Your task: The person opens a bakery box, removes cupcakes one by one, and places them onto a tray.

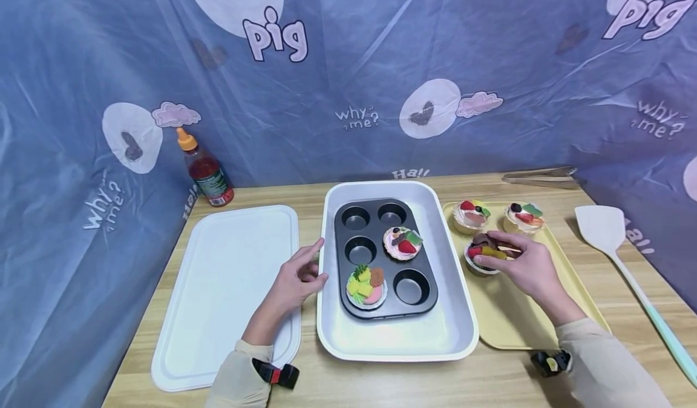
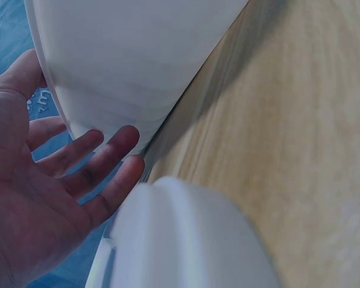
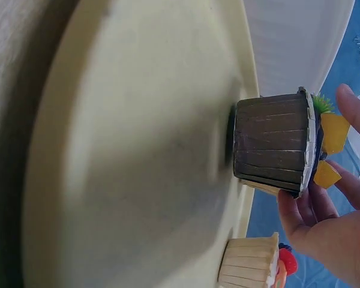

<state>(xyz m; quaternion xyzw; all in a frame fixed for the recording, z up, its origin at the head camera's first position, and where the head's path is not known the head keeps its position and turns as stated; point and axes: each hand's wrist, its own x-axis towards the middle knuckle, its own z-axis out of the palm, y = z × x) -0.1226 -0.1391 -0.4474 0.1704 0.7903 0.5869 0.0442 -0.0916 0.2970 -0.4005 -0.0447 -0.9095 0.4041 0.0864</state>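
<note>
My right hand [image 1: 527, 264] is at a dark-cupped toy cupcake [image 1: 479, 264] on the yellow tray [image 1: 523, 317], with thumb and fingers on either side of its top. In the right wrist view, the cupcake's brown pleated cup [image 3: 270, 141] stands upright close to the tray surface. My left hand [image 1: 296, 279] rests at the left rim of the white tub [image 1: 397, 350], its fingers loosely bent against the outer wall [image 2: 126, 72]. Inside the tub lies a black muffin pan [image 1: 381, 312] holding a pink-topped cupcake [image 1: 402, 244] and a green-and-yellow one [image 1: 366, 287].
Two more cupcakes, one strawberry-topped [image 1: 471, 216] and one with a green piece [image 1: 524, 218], stand at the tray's back. A white board [image 1: 229, 287] lies left, a sauce bottle [image 1: 209, 175] behind it. A spatula [image 1: 601, 229] and tongs [image 1: 539, 177] lie right.
</note>
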